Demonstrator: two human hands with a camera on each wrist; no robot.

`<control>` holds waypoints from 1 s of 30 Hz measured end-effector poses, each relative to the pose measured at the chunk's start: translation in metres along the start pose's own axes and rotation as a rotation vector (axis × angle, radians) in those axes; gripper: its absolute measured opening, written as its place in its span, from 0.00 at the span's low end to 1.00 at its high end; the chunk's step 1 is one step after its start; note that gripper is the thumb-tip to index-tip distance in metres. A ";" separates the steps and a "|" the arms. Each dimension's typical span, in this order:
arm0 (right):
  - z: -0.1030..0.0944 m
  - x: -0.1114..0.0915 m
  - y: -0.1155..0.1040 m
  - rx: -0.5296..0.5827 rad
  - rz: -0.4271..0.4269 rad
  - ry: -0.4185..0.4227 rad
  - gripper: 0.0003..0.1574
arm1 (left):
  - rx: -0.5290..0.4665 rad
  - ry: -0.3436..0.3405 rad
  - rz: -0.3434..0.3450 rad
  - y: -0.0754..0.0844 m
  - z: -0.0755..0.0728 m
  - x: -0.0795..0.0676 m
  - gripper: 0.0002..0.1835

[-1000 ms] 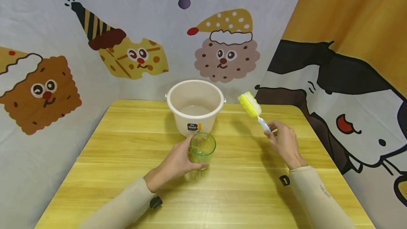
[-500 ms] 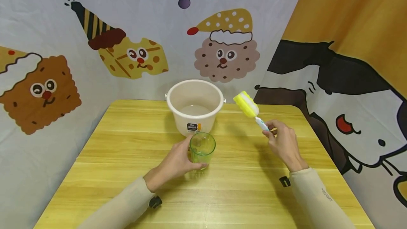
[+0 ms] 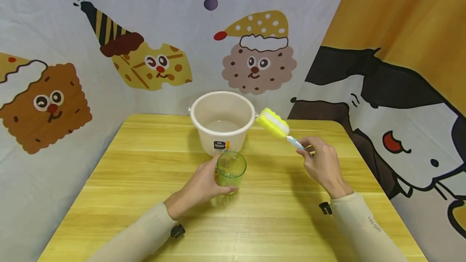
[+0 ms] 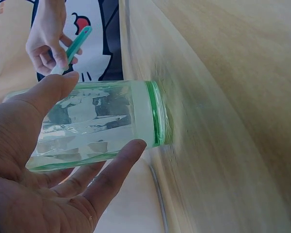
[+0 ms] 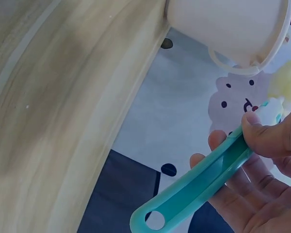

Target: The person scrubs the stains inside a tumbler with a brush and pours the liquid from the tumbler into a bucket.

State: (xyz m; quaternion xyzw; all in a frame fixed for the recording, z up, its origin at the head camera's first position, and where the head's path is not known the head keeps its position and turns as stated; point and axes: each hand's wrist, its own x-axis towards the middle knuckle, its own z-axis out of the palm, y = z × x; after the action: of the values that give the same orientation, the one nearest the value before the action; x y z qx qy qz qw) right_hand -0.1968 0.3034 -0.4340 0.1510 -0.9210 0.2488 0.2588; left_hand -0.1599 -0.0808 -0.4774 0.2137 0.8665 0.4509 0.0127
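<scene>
A clear green-tinted glass (image 3: 231,169) stands upright on the table, with my left hand (image 3: 204,181) gripping it from the left, thumb at the near side. In the left wrist view the fingers (image 4: 114,177) curve round the glass (image 4: 102,124), its base right at the tabletop. My right hand (image 3: 322,165) holds a sponge brush (image 3: 274,123) above the table by its white and teal handle (image 5: 199,182), pinched between thumb and fingers. The yellow and white sponge head points up and left, its tip close beside the bucket's right rim.
Behind the glass, a cream bucket (image 3: 223,138) with a dark label stands at the table's back edge; its inside shows from above. The wooden table (image 3: 145,169) ends against a cartoon-printed cloth backdrop (image 3: 164,11).
The sponge brush has swung left and tipped lower, its head going from right of the bucket to close by its rim. My left hand and the glass stay where they were.
</scene>
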 end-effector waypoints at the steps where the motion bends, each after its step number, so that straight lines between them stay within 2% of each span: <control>1: 0.000 0.000 -0.001 0.000 -0.005 0.003 0.12 | 0.001 0.000 -0.001 0.000 0.000 0.000 0.60; 30: -0.009 0.001 -0.030 0.020 -0.157 0.034 0.14 | 0.012 0.012 0.015 0.002 0.001 0.000 0.59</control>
State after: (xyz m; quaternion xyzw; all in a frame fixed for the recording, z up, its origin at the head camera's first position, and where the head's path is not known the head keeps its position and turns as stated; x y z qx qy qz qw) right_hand -0.1824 0.2833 -0.4156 0.2209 -0.8993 0.2395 0.2918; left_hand -0.1590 -0.0793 -0.4767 0.2173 0.8676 0.4472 0.0027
